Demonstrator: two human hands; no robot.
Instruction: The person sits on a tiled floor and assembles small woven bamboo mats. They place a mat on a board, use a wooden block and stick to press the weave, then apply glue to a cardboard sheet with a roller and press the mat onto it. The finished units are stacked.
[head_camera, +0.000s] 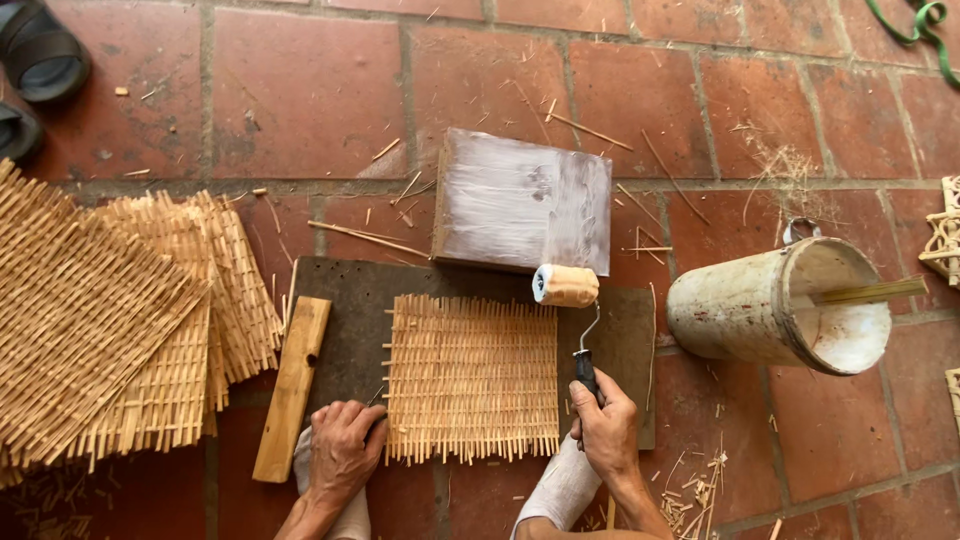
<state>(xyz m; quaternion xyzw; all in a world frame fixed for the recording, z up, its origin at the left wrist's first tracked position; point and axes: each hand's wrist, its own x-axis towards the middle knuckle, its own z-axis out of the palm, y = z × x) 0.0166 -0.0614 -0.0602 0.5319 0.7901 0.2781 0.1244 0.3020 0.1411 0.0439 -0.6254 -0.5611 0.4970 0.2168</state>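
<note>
A small woven mat of thin bamboo strips (472, 378) lies on a dark board (350, 310) on the brick floor. My left hand (343, 448) presses down at the mat's lower left corner. My right hand (604, 425) grips the black handle of a small paint roller (566, 285). The roller's cream-coloured head rests at the mat's upper right corner, against the near edge of a glue-smeared wooden board (520, 200).
A stack of similar woven mats (110, 310) lies at the left. A plain wooden block (292, 385) sits beside the dark board. A white glue pot (780, 305) with a stick in it lies tilted at the right. Dark sandals (35, 60) rest at the upper left.
</note>
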